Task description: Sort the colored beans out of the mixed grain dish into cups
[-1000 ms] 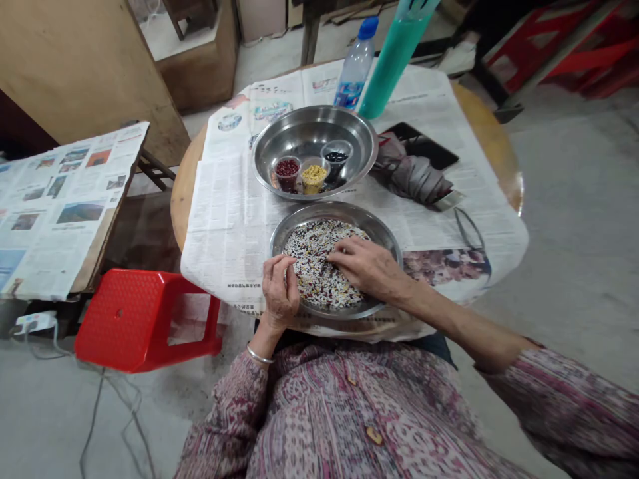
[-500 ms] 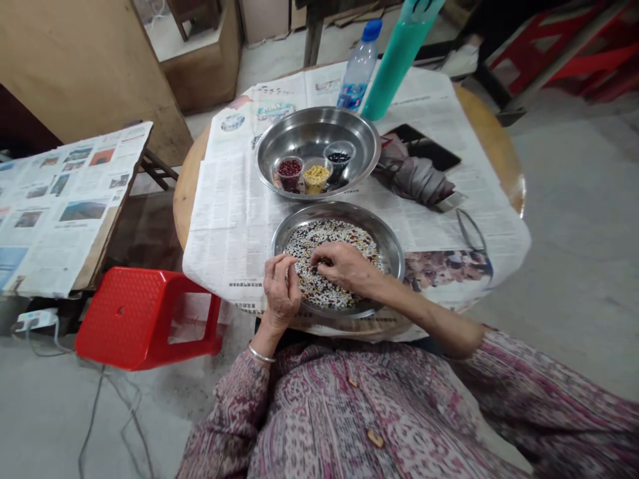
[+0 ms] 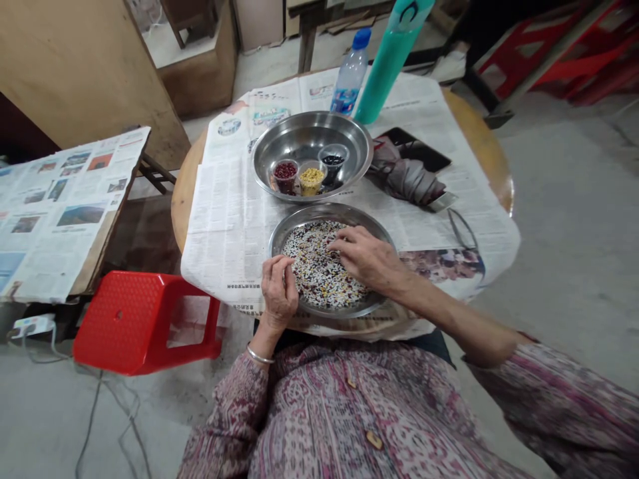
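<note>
Head view: at far left, well apart from the person's left hand (image 3: 279, 291), a newspaper-covered bench (image 3: 74, 206) stood above a white socket strip (image 3: 34, 324), with a red stool (image 3: 120, 319) lower down and nearer the hand. The left hand rested half curled at the near left rim of a steel dish (image 3: 324, 211), its thumb close to its fingers; whether it gripped anything could not be told. A silver bangle (image 3: 257, 357) circled the wrist just behind it.

Beyond the left hand, on a round table (image 3: 182, 203) spread with newspaper, a steel basin (image 3: 349, 133) held three clear cups: red beans (image 3: 285, 171) and yellow beans (image 3: 312, 177) side by side, and black beans (image 3: 333, 160) just behind to the right. The dish lay between the two hands, spread with mixed grains (image 3: 317, 266) of white, dark red, yellow and black, close by the left hand's fingertips.

A blue-capped bottle (image 3: 350, 73) stood well beyond the right hand (image 3: 337, 246), which reached over the dish with fingers bent and thumb tucked beneath, apparently at the grains; whether it pinched one could not be told. Farther off, beside the bottle, leaned a green flask (image 3: 387, 70). Beyond the right hand and to its right lay a grey folded umbrella (image 3: 409, 179) beside a flat black case (image 3: 424, 152).
</note>
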Demonstrator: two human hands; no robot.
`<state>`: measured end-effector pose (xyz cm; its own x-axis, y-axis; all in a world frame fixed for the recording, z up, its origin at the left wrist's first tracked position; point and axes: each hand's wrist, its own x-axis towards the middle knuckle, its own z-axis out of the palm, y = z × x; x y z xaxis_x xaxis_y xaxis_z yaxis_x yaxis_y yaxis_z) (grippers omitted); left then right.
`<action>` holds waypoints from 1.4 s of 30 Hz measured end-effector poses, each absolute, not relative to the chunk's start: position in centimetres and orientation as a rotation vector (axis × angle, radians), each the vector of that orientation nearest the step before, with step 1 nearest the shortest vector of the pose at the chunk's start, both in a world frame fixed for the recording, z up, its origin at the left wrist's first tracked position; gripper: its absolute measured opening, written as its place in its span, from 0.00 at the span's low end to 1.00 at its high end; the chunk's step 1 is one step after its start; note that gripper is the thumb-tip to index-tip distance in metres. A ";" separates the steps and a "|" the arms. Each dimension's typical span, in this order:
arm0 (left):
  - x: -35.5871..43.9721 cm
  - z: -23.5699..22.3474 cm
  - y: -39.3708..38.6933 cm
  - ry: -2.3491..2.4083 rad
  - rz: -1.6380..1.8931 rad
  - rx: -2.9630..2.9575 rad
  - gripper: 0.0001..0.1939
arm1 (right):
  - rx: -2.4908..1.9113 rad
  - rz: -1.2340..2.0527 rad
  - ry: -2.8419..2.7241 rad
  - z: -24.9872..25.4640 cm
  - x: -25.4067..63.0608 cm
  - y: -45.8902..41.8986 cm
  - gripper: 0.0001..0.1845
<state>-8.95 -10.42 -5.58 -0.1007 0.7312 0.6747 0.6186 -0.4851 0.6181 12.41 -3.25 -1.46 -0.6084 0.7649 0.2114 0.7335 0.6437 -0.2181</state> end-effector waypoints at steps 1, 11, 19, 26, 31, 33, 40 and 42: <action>-9.0 -5.6 -10.4 1.537 1.655 2.033 0.11 | -1.225 0.178 -2.604 -1.3 13.5 -3.2 0.11; -8.9 -5.5 -10.4 1.546 1.647 2.030 0.10 | -1.012 0.471 -2.786 -2.2 14.1 -3.7 0.14; -8.8 -5.5 -10.2 1.552 1.670 2.012 0.09 | -1.478 0.208 -2.328 -3.2 12.6 -0.9 0.17; -8.8 -5.5 -10.2 1.572 1.667 2.036 0.10 | -1.007 0.540 -2.542 -2.7 9.3 -4.7 0.12; -8.8 -5.7 -10.3 1.569 1.667 2.027 0.09 | -0.825 0.684 -2.701 -1.5 10.1 -7.6 0.09; -8.7 -5.7 -10.2 1.571 1.675 2.029 0.09 | -0.758 0.789 -2.759 -1.8 11.1 -7.9 0.10; -8.8 -5.8 -10.2 1.557 1.707 2.034 0.09 | -1.052 0.543 -2.570 -3.6 11.8 -3.5 0.15; -8.8 -5.8 -10.2 1.563 1.698 2.029 0.09 | -1.159 0.411 -2.451 -3.9 11.6 -1.6 0.17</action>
<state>-8.79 -10.20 -5.83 -0.1267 0.7089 0.6938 0.6327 -0.4810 0.6070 11.61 -1.57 -3.85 -0.5779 0.7842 0.2258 0.6676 0.6135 -0.4218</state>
